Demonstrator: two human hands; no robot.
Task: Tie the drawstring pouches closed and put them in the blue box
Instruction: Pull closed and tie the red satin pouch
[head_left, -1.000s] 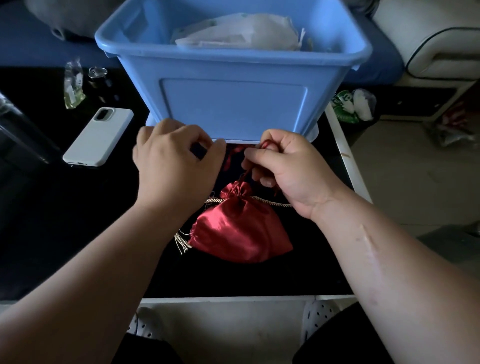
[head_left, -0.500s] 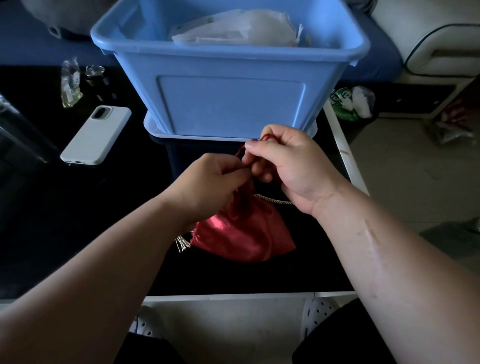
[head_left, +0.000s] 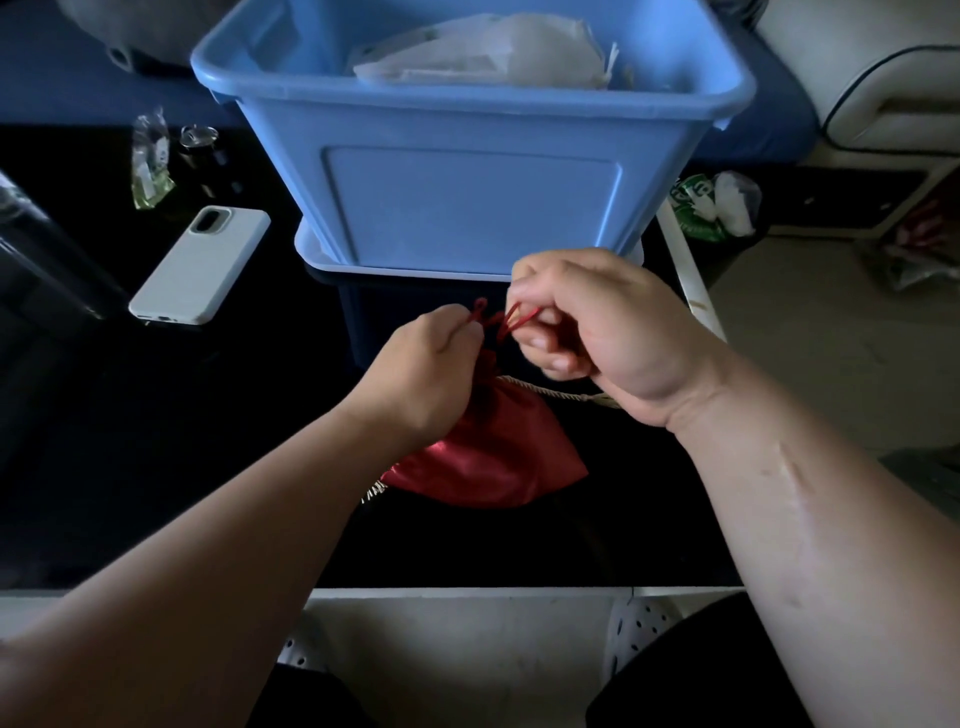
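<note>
On the black counter (head_left: 156, 467), just in front of the box (head_left: 467, 197), the pouch (head_left: 498, 457) lies with its gathered neck pointing toward the box. It's red and shiny, and not in the box yet. Both hands are right above the neck, close together. The left hand (head_left: 421, 374) has its fingers curled and pinches one bit of the red cord (head_left: 498, 319). The right hand (head_left: 597, 322) pinches a loop of the same cord between thumb and fingertips. A beige rope (head_left: 550, 388) runs from the neck toward the right wrist, and some pale fringe (head_left: 374, 491) pokes out at the pouch's near left corner. The box holds white bags (head_left: 488, 57). A phone (head_left: 200, 265) lies face down on the counter, left of the box.
</note>
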